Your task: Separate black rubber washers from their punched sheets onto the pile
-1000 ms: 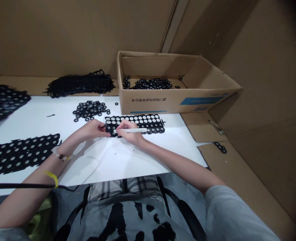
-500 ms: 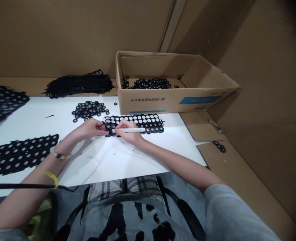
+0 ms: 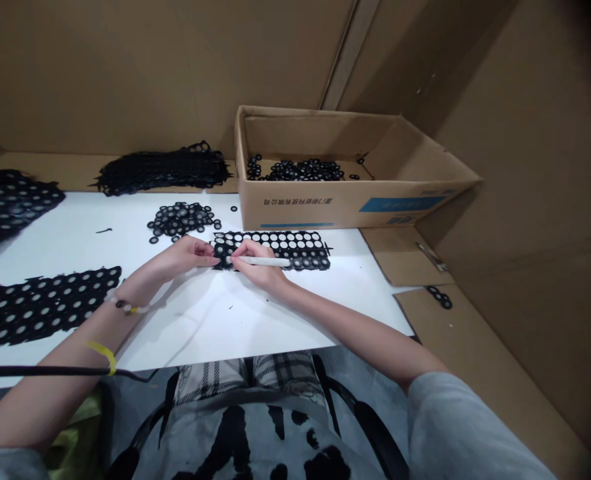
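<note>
A black perforated sheet [image 3: 285, 245] with round holes lies on the white table [image 3: 215, 313] in front of a cardboard box. My left hand [image 3: 188, 255] pinches the sheet's left end, fingers closed on it. My right hand [image 3: 255, 263] holds a white pen-like tool [image 3: 265, 262] like a pencil, its tip pressed at the left end of the sheet, close to my left fingers. A loose pile of small black rings [image 3: 180, 219] sits just behind my left hand.
The open cardboard box [image 3: 345, 200] holds more black rings. A stack of black sheets [image 3: 160, 168] lies at the back, another sheet [image 3: 40, 307] at the left front, more at the far left [image 3: 5, 203]. A black cable [image 3: 50, 371] crosses my left forearm. Cardboard walls surround the table.
Both hands stay at the sheet's left end; only small finger and tool movements there. The view shifted slightly.
</note>
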`<action>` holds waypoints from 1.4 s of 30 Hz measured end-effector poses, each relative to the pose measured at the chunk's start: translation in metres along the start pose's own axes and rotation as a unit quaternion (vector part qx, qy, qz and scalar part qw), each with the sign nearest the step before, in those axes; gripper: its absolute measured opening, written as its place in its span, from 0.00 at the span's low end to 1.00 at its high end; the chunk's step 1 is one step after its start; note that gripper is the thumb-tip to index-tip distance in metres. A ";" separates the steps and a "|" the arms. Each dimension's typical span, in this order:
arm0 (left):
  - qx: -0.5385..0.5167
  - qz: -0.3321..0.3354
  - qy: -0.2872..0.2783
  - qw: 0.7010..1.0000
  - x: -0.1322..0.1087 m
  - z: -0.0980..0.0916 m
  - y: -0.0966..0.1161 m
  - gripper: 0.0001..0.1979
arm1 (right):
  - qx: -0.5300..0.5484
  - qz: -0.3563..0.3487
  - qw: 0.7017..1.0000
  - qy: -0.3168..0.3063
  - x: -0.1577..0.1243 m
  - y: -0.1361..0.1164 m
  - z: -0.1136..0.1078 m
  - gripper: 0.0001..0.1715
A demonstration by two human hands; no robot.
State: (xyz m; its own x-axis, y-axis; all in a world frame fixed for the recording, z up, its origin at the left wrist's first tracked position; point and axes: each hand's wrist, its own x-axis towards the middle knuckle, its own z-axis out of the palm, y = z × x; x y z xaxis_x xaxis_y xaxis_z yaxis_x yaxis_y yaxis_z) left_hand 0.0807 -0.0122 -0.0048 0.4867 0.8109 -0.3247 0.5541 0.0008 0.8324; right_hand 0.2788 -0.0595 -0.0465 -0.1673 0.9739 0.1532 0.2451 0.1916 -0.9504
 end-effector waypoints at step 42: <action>0.028 -0.056 0.080 0.995 0.001 0.006 0.001 0.20 | 0.029 0.033 0.999 -0.005 0.001 -0.001 -0.015 0.03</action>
State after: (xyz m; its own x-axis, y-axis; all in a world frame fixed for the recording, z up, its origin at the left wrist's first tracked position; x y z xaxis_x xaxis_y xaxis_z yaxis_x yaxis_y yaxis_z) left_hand 0.0856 -0.0148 -0.0068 0.3081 0.8904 -0.3350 0.6377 0.0680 0.7673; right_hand 0.2922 -0.0565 -0.0415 -0.1624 0.9828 0.0880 0.1992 0.1200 -0.9726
